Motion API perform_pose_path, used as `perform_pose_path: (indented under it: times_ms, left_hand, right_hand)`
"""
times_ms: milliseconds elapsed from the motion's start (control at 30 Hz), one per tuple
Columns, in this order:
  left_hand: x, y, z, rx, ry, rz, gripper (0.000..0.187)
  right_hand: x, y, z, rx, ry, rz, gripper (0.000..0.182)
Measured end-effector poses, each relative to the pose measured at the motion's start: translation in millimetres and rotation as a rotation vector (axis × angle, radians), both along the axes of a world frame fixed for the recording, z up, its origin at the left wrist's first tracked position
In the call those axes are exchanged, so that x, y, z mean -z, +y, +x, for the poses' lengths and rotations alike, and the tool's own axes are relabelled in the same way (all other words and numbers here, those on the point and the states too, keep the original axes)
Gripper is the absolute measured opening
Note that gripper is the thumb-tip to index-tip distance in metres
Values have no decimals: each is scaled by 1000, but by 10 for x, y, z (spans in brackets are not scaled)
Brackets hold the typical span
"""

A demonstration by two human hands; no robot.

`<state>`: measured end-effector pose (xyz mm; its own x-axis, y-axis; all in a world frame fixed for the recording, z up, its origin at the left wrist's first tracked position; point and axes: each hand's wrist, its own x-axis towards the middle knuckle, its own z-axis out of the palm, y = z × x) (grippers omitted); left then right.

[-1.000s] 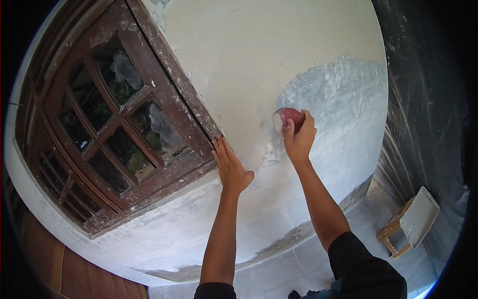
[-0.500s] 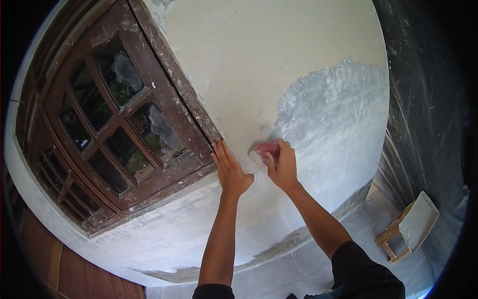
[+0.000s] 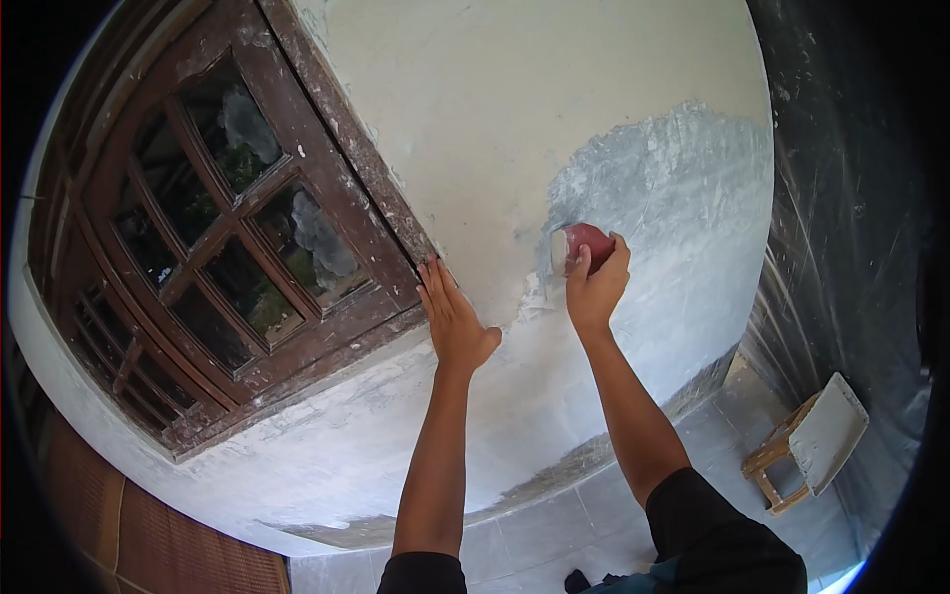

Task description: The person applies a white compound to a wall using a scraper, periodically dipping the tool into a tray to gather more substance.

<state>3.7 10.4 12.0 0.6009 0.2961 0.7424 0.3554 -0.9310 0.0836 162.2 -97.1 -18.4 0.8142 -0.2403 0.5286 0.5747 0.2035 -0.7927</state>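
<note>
My right hand (image 3: 600, 287) grips a red putty scraper (image 3: 588, 245), whose left part is coated in something pale. The scraper is against the wall (image 3: 633, 287), at the left border of a rough grey patch (image 3: 653, 178). Below and left of it is a small whitish smear (image 3: 535, 294). My left hand (image 3: 457, 322) lies flat, fingers stretched out, on the wall beside the lower right corner of the brown window frame (image 3: 406, 223); it holds nothing.
A wooden stool (image 3: 779, 475) stands on the grey tiled floor at the lower right, with a white-smeared board or tray (image 3: 831, 436) on it. Dark plastic sheeting (image 3: 841, 228) hangs along the right. Woven brown panels (image 3: 178, 544) are at the lower left.
My right hand has moved up and to the right with the scraper, from the cream area to the grey patch's edge. The left hand stays braced beside the window frame.
</note>
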Motion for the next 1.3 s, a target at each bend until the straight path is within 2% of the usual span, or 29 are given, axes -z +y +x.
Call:
perform_pose_path:
  times_ms: [33,100,167,233,333,367,500,533,633,767,833,867,967,1000,1300]
  left_hand:
    - [-3,-11,-4,-9,2,-12,125]
    - [19,22,1,19,-25,-4,125]
    - [46,35,8,53,-41,6,125]
    - [40,57,4,47,-39,14,125]
    - [32,38,0,42,-38,3,125]
    - [25,37,-4,42,-42,0,125]
    - [14,16,-1,51,-44,-32,124]
    - [24,-1,-2,52,-52,-52,123]
    - [149,-144,20,94,-137,-147,121]
    - [507,-481,62,120,-176,-65,113]
    - [754,-675,171,175,-102,-18,104]
    - [861,-799,241,210,-104,-21,94]
    - [1119,-1124,466,322,-42,-35,90]
    - [1205,-1251,549,349,-50,-79,82]
    - [2021,-2294,1379,530,96,-276,72]
  right_hand:
    - [-16,-2,-49,-2,-5,-2,45]
    - [-12,31,-233,15,-233,-84,46]
    - [6,118,-418,-194,-421,-264,49]
    - [13,98,-340,-144,-471,-424,49]
    - [112,-62,-19,189,-116,-226,49]
    - [137,-119,54,150,-30,-164,49]
    - [232,-226,-48,7,-123,-177,48]
    - [197,-291,-113,-73,-72,-157,46]
    - [359,-371,-77,-51,-101,-102,43]
    - [498,-665,-59,-92,8,-99,37]
    - [592,-836,3,-116,60,-94,31]
    - [650,-924,38,-103,67,-101,31]
    - [842,-1207,187,-51,75,-117,29]
    - [910,-1315,244,-32,76,-120,28]
    - [1481,-2541,804,214,176,-254,28]
